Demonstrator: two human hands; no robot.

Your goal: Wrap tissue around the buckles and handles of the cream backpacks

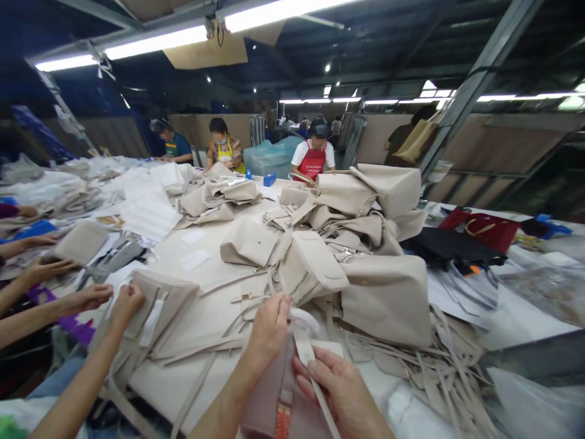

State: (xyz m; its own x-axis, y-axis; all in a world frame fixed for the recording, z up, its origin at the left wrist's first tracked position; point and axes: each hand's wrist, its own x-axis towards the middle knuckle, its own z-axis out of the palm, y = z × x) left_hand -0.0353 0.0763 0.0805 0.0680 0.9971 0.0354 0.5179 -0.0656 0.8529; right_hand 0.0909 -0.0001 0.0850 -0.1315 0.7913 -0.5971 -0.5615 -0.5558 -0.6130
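Right up close, a dusty-pink bag [267, 405] sits at the near edge of the counter [201, 317], and both hands are on it. Left hand [269, 332] is curled shut over the bag's top edge, knuckles up. Right hand [340, 390] is closed on a pale strap [305, 350], which runs down across its fingers with the thumb pressed alongside. A bit of white stuffing [305, 317] peeks out just behind the left hand.

Over on the left, a co-worker's hand [127, 303] rests on a flat beige bag [162, 299], and more forearms reach in from the left edge beyond it. On the right, loose beige straps [439, 366] lie in a tangle, spilling toward the counter's edge.

Mid-counter now: a big heap of beige bags [356, 244], piled on one another and tipped every which way. Beside the heap on the right lie a black bag [450, 244] and a red bag [491, 230]. White sheets [150, 213] spread across the left side.

At the far end, three people stand at the counter, one in a red apron [313, 163], with a small blue box [269, 178] near them. Strip lights [155, 42] glow overhead.
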